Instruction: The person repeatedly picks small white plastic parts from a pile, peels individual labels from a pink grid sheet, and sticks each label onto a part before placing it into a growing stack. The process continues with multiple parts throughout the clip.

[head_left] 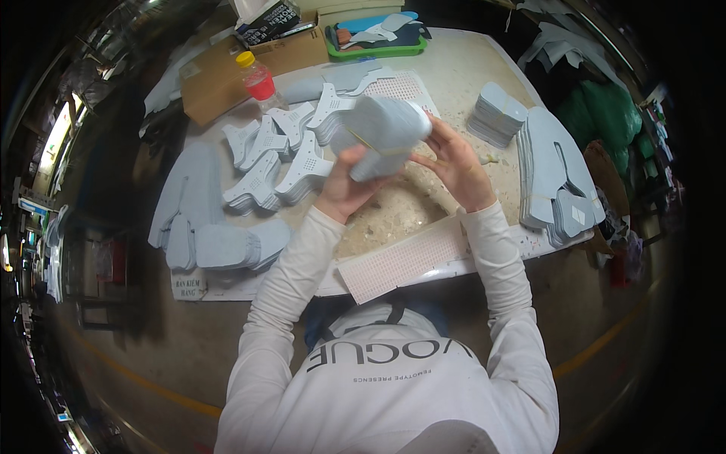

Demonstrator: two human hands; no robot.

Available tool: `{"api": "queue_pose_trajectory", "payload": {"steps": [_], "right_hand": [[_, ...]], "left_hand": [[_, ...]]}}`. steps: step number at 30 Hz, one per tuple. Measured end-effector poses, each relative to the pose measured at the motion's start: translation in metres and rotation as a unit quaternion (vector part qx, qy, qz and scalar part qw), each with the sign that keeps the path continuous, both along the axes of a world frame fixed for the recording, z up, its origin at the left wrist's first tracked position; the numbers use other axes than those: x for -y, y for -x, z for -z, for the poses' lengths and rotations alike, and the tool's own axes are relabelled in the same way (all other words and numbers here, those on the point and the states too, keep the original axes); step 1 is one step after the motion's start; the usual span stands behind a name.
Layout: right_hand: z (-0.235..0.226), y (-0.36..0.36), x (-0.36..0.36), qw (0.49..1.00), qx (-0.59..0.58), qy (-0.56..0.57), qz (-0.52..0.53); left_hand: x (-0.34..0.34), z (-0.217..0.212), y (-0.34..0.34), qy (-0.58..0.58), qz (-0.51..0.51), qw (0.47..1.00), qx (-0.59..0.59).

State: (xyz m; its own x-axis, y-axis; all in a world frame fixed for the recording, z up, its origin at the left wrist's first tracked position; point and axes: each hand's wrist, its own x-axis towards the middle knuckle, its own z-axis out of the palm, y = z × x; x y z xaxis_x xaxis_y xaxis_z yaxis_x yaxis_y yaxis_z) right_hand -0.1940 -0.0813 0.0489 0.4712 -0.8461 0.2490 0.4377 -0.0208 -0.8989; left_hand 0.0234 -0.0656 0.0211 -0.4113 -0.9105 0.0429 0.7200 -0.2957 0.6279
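A thick stack of pale grey cut pieces (389,121), rounded at the far end, is held up above the middle of the table. A thin yellowish rubber band (368,143) runs across it. My left hand (345,184) is closed round the stack's lower left part, thumb on top. At the right edge, my right hand (463,170) grips the stack with its fingers, partly hidden behind it. Just left of the held stack lie several piles of white-grey pieces with punched holes (306,163).
Larger grey stacks lie at the table's left (189,185) and right (538,174); a small banded stack (497,113) sits far right. Printed sheets (404,261) lie near the front edge. Behind are a yellow-capped bottle (259,79), a cardboard box (215,79) and a green tray (378,53).
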Motion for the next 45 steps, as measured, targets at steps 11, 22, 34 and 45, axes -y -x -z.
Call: {"api": "queue_pose_trajectory", "payload": {"steps": [11, 22, 34, 45], "right_hand": [[-0.01, 0.025, 0.011, 0.967, -0.239, 0.084, 0.038], [-0.03, 0.171, 0.121, 0.882, -0.239, 0.013, 0.406], [-0.053, 0.074, 0.058, 0.538, -0.427, 0.514, 0.514], [-0.016, -0.168, -0.071, 0.81, -0.257, 0.528, 0.003]], "left_hand": [[-0.014, -0.017, 0.014, 0.129, -0.107, 0.92, 0.355], [-0.126, -0.027, -0.035, 0.31, -0.051, 0.663, 0.68], [-0.146, 0.007, -0.036, 0.221, -0.145, 0.719, 0.643], [-0.149, 0.056, -0.049, 0.225, -0.232, 0.649, 0.688]]}}
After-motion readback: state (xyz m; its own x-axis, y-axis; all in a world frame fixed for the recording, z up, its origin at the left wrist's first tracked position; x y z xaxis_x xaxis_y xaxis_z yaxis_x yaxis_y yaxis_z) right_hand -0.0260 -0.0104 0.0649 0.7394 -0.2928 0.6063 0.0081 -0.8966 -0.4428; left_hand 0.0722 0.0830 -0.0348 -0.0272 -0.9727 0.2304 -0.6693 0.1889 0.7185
